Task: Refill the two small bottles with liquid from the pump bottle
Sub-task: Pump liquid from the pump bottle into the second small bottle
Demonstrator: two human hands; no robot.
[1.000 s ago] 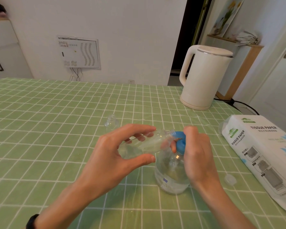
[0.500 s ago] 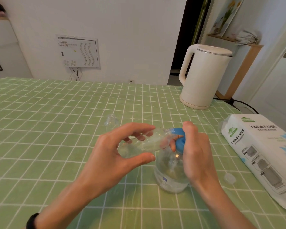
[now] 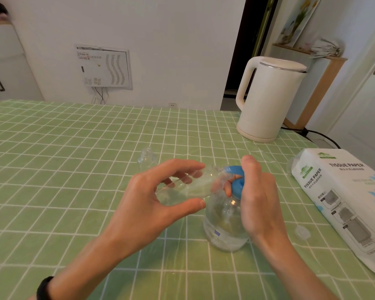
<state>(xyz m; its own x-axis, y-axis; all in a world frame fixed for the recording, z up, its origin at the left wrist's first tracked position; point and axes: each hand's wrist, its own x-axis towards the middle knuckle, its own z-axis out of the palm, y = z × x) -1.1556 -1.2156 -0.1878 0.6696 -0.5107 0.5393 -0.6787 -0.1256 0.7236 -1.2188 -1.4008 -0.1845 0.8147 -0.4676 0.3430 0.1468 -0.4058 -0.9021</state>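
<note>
- Covering the whole near field is a table [image 3: 52,169] under a green cloth with a white grid; behind it stand a white wall, a vented panel [image 3: 104,66] with a wire hanging below, and a dark doorway to the right.
- A white kettle [image 3: 268,100] stands at the far right of the table, its cord trailing off the edge.
- A tissue pack [image 3: 344,202] lies along the right edge.
- The pump bottle [image 3: 223,226] — clear, partly full, blue pump head [image 3: 236,182] — stands upright near the middle.
- The right hand [image 3: 258,198] is closed around the pump head, thumb on top.
- The left hand [image 3: 152,204] grips a small bottle [image 3: 188,185] between thumb and fingers, tilted almost flat, its mouth at the pump's spout.
- A black band [image 3: 44,287] circles the left wrist.
- A second small bottle [image 3: 147,158] stands uncapped, beyond the left hand.
- A clear cap [image 3: 302,231] lies between the pump bottle and the tissue pack.
</note>
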